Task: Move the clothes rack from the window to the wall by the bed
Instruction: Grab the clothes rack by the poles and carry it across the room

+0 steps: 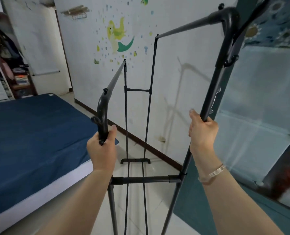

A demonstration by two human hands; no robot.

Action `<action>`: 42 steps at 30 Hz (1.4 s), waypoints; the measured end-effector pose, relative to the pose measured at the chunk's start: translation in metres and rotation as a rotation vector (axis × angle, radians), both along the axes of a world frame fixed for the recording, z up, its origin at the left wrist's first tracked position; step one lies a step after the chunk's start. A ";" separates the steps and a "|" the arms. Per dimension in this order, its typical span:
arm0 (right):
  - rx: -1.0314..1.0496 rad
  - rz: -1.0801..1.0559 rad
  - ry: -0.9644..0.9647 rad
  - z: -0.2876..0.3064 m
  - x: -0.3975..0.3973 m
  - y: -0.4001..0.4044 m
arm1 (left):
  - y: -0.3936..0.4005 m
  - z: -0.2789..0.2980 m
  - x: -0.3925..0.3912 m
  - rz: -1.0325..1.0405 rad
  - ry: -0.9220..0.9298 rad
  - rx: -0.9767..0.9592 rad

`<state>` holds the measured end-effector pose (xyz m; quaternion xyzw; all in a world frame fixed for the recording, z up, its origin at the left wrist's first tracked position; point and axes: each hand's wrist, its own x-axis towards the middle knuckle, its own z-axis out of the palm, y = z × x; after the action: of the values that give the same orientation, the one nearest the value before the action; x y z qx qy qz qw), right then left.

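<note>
A black metal clothes rack (146, 179) with two grey top rails stands in front of me, between the bed and the white wall. It carries no clothes. My left hand (102, 148) grips the curved black end piece of the lower, left post. My right hand (202, 131) is wrapped around the taller right upright. The rack's far foot (135, 161) rests on the tiled floor close to the wall's brown skirting. The white wall (171, 78) bears a mermaid sticker. The bed (30, 133) with a blue cover lies to the left.
A translucent panel cabinet (259, 119) with a dark frame stands close on the right. An open wardrobe (10, 65) full of clothes is at the far left, past the bed. A strip of light tiled floor (140, 209) runs between bed and wall.
</note>
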<state>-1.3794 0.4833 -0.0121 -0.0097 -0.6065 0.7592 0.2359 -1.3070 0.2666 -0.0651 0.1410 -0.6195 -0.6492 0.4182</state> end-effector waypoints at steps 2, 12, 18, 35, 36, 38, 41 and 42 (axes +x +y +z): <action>-0.007 0.008 0.000 0.000 -0.017 0.001 | 0.001 0.001 -0.015 0.001 0.001 0.013; -0.014 0.033 0.005 0.002 -0.090 -0.028 | -0.028 0.005 -0.086 -0.013 0.005 0.042; 0.008 0.057 0.003 0.002 -0.136 -0.058 | -0.054 0.000 -0.123 0.012 0.005 0.057; -0.012 0.217 0.018 -0.001 -0.296 -0.063 | -0.045 0.000 -0.252 0.164 0.020 0.033; -0.009 0.226 0.017 -0.002 -0.309 -0.061 | -0.041 0.000 -0.262 0.171 0.017 0.033; -0.022 0.251 0.028 -0.002 -0.333 -0.057 | -0.035 0.000 -0.283 0.193 0.013 0.019; -0.024 0.283 0.035 -0.002 -0.367 -0.055 | -0.029 0.002 -0.312 0.233 0.004 0.012; -0.025 0.292 0.037 -0.001 -0.377 -0.055 | -0.029 0.003 -0.320 0.245 0.005 0.012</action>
<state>-1.7559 0.4284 -0.0135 0.0897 -0.5873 0.7931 0.1342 -1.6274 0.2379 -0.0623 0.2163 -0.5928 -0.5973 0.4950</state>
